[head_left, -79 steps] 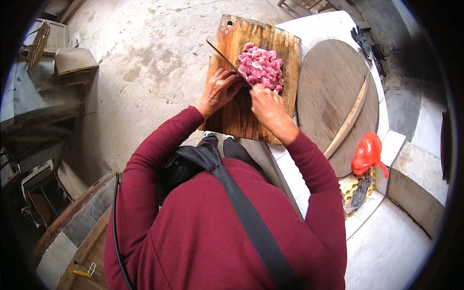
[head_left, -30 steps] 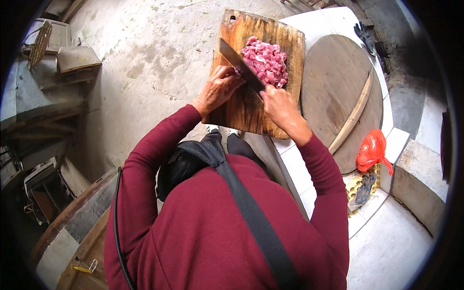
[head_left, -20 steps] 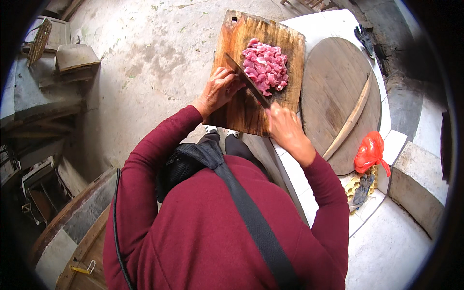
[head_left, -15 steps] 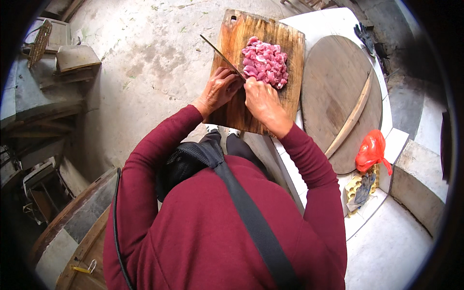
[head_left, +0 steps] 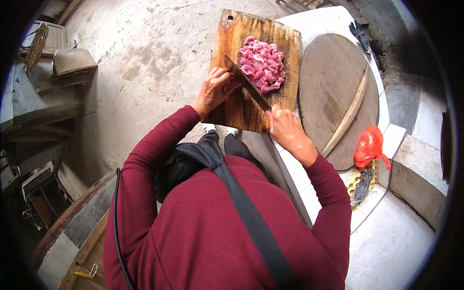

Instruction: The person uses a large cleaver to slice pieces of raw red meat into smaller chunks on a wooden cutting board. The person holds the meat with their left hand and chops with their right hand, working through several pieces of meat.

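A wooden cutting board (head_left: 233, 41) bears a heap of cut pink meat pieces (head_left: 263, 63) on its upper right part. My right hand (head_left: 289, 129), by the board's lower right edge, grips the handle of a knife (head_left: 251, 89). Its broad dark blade slants up and left across the board, between the meat and my left hand. My left hand (head_left: 216, 88) rests over the board's left edge with curled fingers close to the blade. What those fingers hold, if anything, is hidden.
Right of the board lies a round wooden lid (head_left: 321, 96) with a curved handle bar, on a white tiled counter (head_left: 309, 21). A red plastic bag (head_left: 369, 146) sits near it, and dark gloves (head_left: 360, 36) lie at the far edge. Wooden stools (head_left: 75, 60) stand at the left.
My right hand has drawn the knife down and to the right, away from my left hand. The blade now lies lower, across the board. My left hand has hardly moved.
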Demonstrator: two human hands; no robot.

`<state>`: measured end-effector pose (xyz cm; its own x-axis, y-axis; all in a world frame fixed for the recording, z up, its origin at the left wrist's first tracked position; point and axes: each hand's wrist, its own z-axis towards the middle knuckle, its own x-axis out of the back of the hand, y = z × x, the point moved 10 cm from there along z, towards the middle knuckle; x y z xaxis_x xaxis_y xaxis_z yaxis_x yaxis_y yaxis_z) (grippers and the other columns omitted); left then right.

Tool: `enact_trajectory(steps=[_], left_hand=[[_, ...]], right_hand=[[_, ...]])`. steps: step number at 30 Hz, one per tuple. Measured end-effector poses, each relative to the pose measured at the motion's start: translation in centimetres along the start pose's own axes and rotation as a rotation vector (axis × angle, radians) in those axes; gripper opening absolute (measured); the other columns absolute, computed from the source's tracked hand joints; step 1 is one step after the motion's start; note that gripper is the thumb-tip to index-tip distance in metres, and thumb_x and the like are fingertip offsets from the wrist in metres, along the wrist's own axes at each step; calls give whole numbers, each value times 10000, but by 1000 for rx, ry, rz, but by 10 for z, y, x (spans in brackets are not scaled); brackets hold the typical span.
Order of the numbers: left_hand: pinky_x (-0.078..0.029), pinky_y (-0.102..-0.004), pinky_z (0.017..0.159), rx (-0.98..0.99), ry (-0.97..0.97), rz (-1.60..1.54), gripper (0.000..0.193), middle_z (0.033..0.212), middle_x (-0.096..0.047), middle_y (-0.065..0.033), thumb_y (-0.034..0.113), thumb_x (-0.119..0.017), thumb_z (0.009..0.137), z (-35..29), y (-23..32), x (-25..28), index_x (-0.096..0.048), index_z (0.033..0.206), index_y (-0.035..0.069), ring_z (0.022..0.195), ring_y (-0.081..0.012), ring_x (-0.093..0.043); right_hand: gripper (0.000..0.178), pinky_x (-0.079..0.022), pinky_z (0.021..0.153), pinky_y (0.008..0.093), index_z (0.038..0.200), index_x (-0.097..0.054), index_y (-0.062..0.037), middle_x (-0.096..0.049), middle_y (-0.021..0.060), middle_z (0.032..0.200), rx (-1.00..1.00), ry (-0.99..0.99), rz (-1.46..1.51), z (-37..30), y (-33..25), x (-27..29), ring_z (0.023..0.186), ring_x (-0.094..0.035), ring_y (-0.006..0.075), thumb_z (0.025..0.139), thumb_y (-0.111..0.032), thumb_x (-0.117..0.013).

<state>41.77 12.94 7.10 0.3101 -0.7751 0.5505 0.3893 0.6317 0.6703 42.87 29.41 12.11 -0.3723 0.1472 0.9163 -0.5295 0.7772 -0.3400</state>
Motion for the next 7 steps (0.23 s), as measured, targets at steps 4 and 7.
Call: enact_trajectory(steps=[4, 7], left_hand=[[-473, -390, 723, -6, -59, 27, 162, 899, -604, -131, 89, -688, 750, 1, -3, -8, -608, 879, 35, 832, -323, -554], [-474, -384, 770, 2, -46, 36, 173, 917, -608, -138, 97, -681, 755, -2, 0, -2, -618, 905, 36, 869, -330, -558]], right_hand=[[205, -495, 626, 461, 956, -503, -47, -575, 164, 818, 144, 148, -13, 39, -23, -9, 726, -599, 342, 775, -112, -575], [382, -511, 757, 404, 1069, -479, -52, -582, 164, 1079, -59, -197, -113, 76, -23, -40, 932, -609, 333, 728, -126, -635]])
